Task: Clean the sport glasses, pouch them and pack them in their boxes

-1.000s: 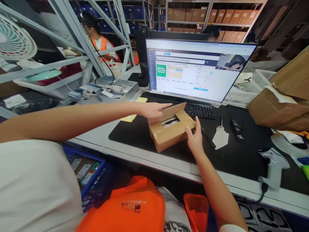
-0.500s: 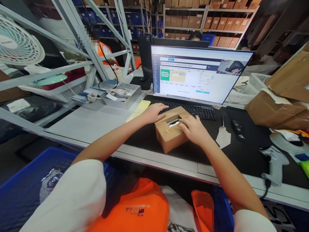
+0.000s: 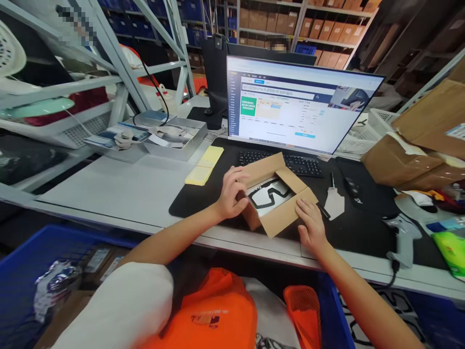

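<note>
A cardboard box (image 3: 256,220) sits angled on the black desk mat (image 3: 192,206) with its top flaps folded outward. Inside lies a white item (image 3: 278,189) with a bold black line pattern; its kind is unclear. At the box's left edge is my left hand (image 3: 232,191), fingers bent and apart, thumb at the cardboard. My right hand (image 3: 310,220) rests its fingertips on the right-hand flap, fingers loosely extended and thumb apart. Close to the right hand lies a knife-like tool (image 3: 334,201) with a pale, wide part and thin dark tip.
Behind the box stand a keyboard (image 3: 303,166) and monitor (image 3: 272,121). Yellow paper slips (image 3: 204,166) and an open grey box (image 3: 178,140) lie left. A mouse (image 3: 352,189), barcode scanner (image 3: 403,237) and larger cartons (image 3: 403,160) are right. Blue crates (image 3: 36,257) stand below.
The box's flaps have gone from closed around a narrow gap to spread outward, exposing the white item. My left hand moved down the left side; my right hand shifted right and nearer.
</note>
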Action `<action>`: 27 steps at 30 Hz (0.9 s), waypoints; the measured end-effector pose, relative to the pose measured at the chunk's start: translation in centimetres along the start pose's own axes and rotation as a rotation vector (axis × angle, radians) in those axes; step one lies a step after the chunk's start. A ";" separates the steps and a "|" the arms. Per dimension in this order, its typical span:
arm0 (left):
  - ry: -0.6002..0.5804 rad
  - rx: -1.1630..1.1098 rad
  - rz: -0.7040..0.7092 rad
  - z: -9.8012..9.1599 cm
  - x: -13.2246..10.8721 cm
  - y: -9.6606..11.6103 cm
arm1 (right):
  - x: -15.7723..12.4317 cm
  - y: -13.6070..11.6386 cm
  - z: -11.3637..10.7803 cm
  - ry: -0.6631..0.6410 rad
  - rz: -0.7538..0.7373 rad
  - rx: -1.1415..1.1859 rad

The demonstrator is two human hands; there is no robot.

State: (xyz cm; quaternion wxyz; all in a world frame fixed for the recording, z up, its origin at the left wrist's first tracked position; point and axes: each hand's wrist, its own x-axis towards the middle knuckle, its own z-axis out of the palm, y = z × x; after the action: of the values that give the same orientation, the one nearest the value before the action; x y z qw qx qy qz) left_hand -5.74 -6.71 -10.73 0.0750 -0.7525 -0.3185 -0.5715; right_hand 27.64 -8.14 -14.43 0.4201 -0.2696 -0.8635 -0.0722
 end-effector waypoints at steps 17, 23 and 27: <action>-0.228 -0.353 -0.897 1.1 -6.4 6.1 | 19.7 4.2 -2.1 -0.938 0.579 -0.294; -0.177 -0.278 -0.797 3.2 -4.5 5.2 | 13.6 9.4 -5.2 -0.528 0.935 0.560; -0.137 -0.371 -0.754 2.7 -4.4 4.4 | 7.9 10.0 -6.3 -0.294 1.148 0.838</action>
State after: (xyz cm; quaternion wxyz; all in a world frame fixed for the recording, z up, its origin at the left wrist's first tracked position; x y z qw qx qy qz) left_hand -1.73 -10.60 -14.53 -0.2971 -0.6203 -0.4674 -0.5555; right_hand 33.28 1.33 -5.38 0.3392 -0.5039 -0.5885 0.5336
